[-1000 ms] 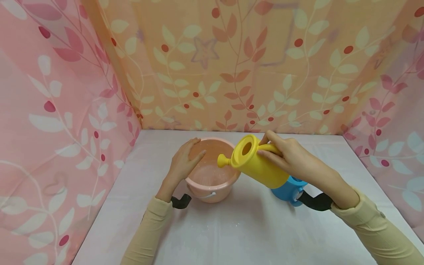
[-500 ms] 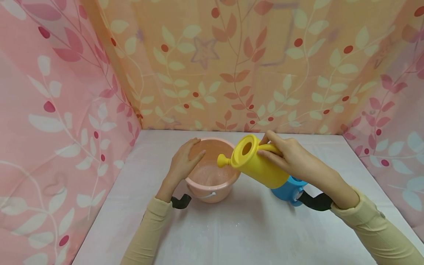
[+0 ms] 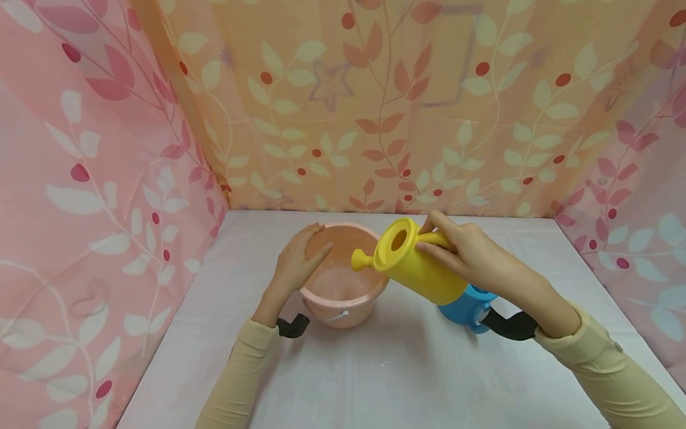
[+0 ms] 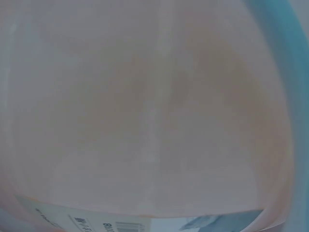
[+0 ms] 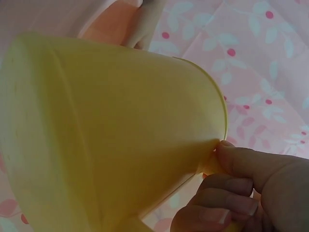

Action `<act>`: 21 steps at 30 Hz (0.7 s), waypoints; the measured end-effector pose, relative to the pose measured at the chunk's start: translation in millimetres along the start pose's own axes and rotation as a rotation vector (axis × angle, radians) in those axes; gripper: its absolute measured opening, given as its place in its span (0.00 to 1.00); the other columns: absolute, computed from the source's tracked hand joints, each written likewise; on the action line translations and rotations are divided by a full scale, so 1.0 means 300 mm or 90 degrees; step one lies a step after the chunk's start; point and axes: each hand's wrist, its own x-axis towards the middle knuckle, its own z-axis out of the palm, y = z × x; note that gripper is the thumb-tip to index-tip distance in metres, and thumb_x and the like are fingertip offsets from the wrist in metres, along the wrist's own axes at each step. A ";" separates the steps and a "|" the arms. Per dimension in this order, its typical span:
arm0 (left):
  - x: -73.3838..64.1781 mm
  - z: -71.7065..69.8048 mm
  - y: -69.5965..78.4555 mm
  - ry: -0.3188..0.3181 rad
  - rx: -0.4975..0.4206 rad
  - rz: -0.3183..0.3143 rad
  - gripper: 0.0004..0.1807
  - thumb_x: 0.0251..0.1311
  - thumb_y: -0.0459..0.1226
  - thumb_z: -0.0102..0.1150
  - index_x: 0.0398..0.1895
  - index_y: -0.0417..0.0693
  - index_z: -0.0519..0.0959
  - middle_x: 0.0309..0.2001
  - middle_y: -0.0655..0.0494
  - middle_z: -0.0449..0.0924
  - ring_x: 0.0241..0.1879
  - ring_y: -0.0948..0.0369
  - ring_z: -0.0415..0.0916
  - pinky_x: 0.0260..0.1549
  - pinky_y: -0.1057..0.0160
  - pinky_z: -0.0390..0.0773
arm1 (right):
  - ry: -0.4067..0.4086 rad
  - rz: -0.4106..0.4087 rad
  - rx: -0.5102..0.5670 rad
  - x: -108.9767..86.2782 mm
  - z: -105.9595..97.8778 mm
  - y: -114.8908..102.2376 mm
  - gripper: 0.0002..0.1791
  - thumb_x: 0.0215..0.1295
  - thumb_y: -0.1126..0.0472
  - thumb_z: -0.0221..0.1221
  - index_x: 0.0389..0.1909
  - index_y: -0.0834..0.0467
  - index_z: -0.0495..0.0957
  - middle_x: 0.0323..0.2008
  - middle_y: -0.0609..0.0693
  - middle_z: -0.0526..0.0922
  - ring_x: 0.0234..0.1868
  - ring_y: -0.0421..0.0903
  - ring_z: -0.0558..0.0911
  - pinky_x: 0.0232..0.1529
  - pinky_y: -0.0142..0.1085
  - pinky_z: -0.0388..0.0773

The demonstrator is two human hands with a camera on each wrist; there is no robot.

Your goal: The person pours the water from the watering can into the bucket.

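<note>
A pink bucket (image 3: 343,307) with a white handle stands on the table. My left hand (image 3: 293,262) holds its left rim, thumb over the inside and fingers along the edge. My right hand (image 3: 471,250) grips the handle of a yellow watering can (image 3: 423,274), its fingers curled round it in the right wrist view. The can is tilted, with its spout head over the bucket's right side. Faint streaks show below the spout head, inside the bucket. In the left wrist view the bucket's outer wall (image 4: 145,121) and a printed label (image 4: 96,220) fill the frame.
A blue container (image 3: 463,313) with a handle stands behind and below the yellow can, partly hidden by it. Small water drops (image 3: 380,362) lie on the white tabletop (image 3: 429,381). Leaf-patterned cloth (image 3: 375,119) walls the back and sides.
Both hands, the bucket and the tilted watering can hold the same places. Only the faint streaks inside the bucket vary slightly.
</note>
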 end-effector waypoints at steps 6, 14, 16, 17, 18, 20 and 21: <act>0.001 0.001 0.000 0.002 0.002 -0.001 0.31 0.62 0.57 0.49 0.64 0.53 0.67 0.67 0.54 0.63 0.67 0.55 0.58 0.63 0.46 0.59 | -0.005 0.008 0.003 0.004 0.000 -0.005 0.10 0.65 0.54 0.55 0.40 0.54 0.65 0.21 0.47 0.70 0.21 0.40 0.74 0.25 0.29 0.77; 0.000 0.000 -0.003 0.003 -0.003 0.002 0.30 0.62 0.56 0.50 0.64 0.52 0.67 0.66 0.54 0.63 0.67 0.54 0.58 0.62 0.46 0.60 | -0.014 0.017 0.006 0.013 -0.004 -0.017 0.11 0.64 0.52 0.55 0.40 0.52 0.67 0.25 0.46 0.75 0.24 0.40 0.75 0.28 0.28 0.77; -0.001 0.000 -0.004 0.003 -0.003 0.004 0.30 0.62 0.56 0.49 0.64 0.52 0.66 0.66 0.54 0.63 0.67 0.54 0.57 0.62 0.45 0.60 | -0.015 0.019 0.005 0.014 -0.005 -0.019 0.11 0.64 0.51 0.55 0.41 0.51 0.67 0.27 0.46 0.76 0.26 0.40 0.76 0.29 0.28 0.78; 0.000 0.000 -0.005 0.002 -0.004 0.005 0.31 0.62 0.56 0.49 0.64 0.52 0.66 0.66 0.54 0.63 0.67 0.54 0.57 0.62 0.45 0.60 | -0.015 0.019 0.005 0.014 -0.005 -0.019 0.11 0.63 0.51 0.56 0.40 0.51 0.68 0.28 0.46 0.77 0.26 0.40 0.76 0.29 0.29 0.78; 0.000 0.000 -0.004 0.002 -0.004 0.004 0.31 0.62 0.56 0.49 0.64 0.53 0.66 0.66 0.54 0.63 0.67 0.54 0.57 0.62 0.45 0.60 | -0.013 0.017 0.003 0.014 -0.005 -0.020 0.11 0.63 0.51 0.56 0.40 0.50 0.68 0.28 0.46 0.77 0.26 0.40 0.76 0.29 0.29 0.78; 0.000 0.000 -0.004 0.001 -0.004 0.004 0.31 0.62 0.56 0.49 0.64 0.53 0.66 0.66 0.54 0.63 0.67 0.54 0.57 0.62 0.45 0.60 | -0.009 0.013 0.002 0.015 -0.005 -0.021 0.10 0.63 0.51 0.57 0.40 0.50 0.68 0.28 0.46 0.77 0.26 0.40 0.76 0.29 0.29 0.78; 0.000 0.000 -0.004 0.001 -0.003 0.004 0.31 0.62 0.56 0.49 0.64 0.53 0.66 0.66 0.54 0.63 0.67 0.54 0.57 0.62 0.45 0.60 | -0.007 0.010 0.000 0.015 -0.004 -0.021 0.10 0.62 0.52 0.57 0.40 0.50 0.69 0.28 0.46 0.77 0.26 0.41 0.76 0.29 0.29 0.78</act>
